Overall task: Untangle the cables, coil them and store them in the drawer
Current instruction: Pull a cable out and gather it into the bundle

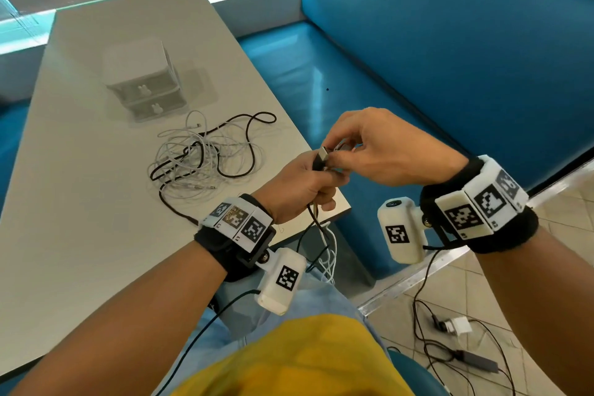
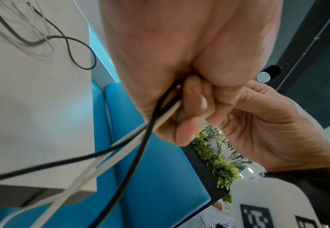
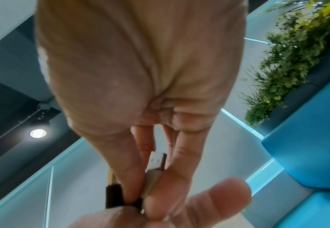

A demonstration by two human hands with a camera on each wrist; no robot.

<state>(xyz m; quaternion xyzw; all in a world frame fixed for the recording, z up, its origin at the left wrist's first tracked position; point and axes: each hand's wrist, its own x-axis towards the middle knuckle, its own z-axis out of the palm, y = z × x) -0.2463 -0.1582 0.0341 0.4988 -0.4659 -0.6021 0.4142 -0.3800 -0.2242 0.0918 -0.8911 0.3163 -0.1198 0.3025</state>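
Both hands, L (image 1: 302, 183) & R (image 1: 382, 151), fingers curled, pinching flat metal USB plugs (image 1: 322, 156) of thin round cables (image 1: 205, 154).

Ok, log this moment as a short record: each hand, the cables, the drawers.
left hand: grips a black cable and a white cable, black USB plug sticking up
right hand: fingers pinch a silver USB plug
cable tangle: black and white, lying on the white table
small white two-drawer box: both drawers shut
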